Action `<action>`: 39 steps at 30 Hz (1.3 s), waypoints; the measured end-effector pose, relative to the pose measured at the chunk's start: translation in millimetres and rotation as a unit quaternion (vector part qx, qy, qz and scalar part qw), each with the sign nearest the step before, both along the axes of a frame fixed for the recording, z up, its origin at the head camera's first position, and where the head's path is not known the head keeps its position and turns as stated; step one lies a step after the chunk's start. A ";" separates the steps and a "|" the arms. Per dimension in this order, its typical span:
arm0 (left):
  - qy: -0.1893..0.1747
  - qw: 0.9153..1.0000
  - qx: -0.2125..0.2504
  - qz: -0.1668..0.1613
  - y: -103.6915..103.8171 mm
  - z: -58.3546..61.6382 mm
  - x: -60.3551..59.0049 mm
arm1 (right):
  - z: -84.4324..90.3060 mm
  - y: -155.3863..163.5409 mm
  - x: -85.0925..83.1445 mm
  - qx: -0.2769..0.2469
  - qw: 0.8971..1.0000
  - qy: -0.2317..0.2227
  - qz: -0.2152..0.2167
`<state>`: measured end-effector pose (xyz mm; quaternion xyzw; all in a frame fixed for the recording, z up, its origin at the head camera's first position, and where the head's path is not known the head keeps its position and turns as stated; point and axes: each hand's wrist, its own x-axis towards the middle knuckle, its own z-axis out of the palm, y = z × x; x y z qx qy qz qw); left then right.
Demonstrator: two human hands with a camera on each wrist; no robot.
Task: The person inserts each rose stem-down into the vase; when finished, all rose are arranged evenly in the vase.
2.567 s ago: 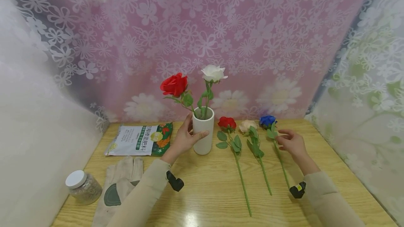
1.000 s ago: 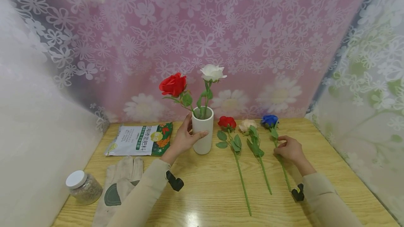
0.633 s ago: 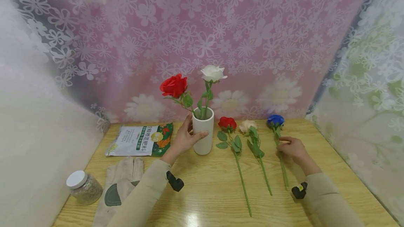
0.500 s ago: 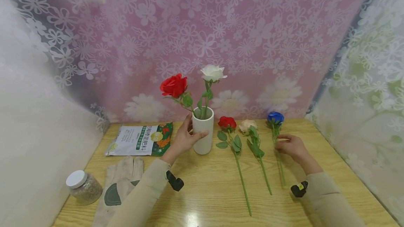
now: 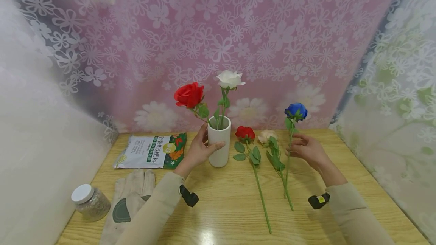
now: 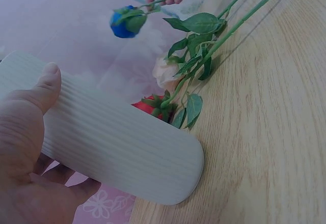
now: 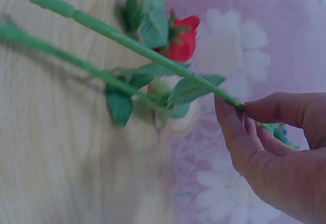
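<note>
Pinching the stem, the right hand (image 5: 308,150) lifts the blue rose (image 5: 295,111) off the table (image 5: 225,207), bloom up; the left hand (image 5: 201,150) wraps the white vase (image 5: 219,144). From the left wrist, fingers curl round the vase beside the cream rose (image 6: 167,72). From the right wrist, only fingertips (image 7: 226,113) clamp the thin stem, which might twist loose or snag the lying leaves.

Colours on my bench

I see a white ribbed vase (image 5: 219,146) with red (image 5: 189,94) and white (image 5: 230,79) roses, a blue rose (image 5: 296,110) on a green stem, red (image 5: 245,132) and cream (image 5: 267,135) roses on pale woodgrain table (image 5: 231,207), pink floral backdrop (image 5: 211,41), beige sleeves (image 5: 154,211).
</note>
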<state>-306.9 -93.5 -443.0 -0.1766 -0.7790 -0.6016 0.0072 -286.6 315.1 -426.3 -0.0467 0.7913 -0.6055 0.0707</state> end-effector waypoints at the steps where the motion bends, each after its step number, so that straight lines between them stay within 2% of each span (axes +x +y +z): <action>1: 0.000 1.000 0.000 0.001 0.1 0.1 0.0 | 2.8 -2.4 0.6 -0.004 1.000 0.005 0.000; 12: 0.003 1.000 0.008 -0.002 0.3 -0.1 0.7 | 25.0 -21.2 6.1 -0.036 0.998 0.054 -0.022; 24: 0.001 1.000 0.015 -0.007 1.0 -0.1 0.3 | 45.4 -43.2 10.3 -0.127 0.988 0.085 -0.016; 28: 0.007 1.000 0.016 -0.007 1.4 0.6 0.0 | 52.5 -51.7 9.7 -0.175 0.981 0.082 -0.021; 32: 0.013 1.000 0.015 -0.009 1.5 0.6 0.1 | 61.2 -60.1 10.5 -0.225 0.970 0.078 -0.045; 39: 0.007 1.000 0.018 -0.008 1.3 -0.4 -1.4 | 79.9 -75.2 9.5 -0.288 0.947 0.115 -0.087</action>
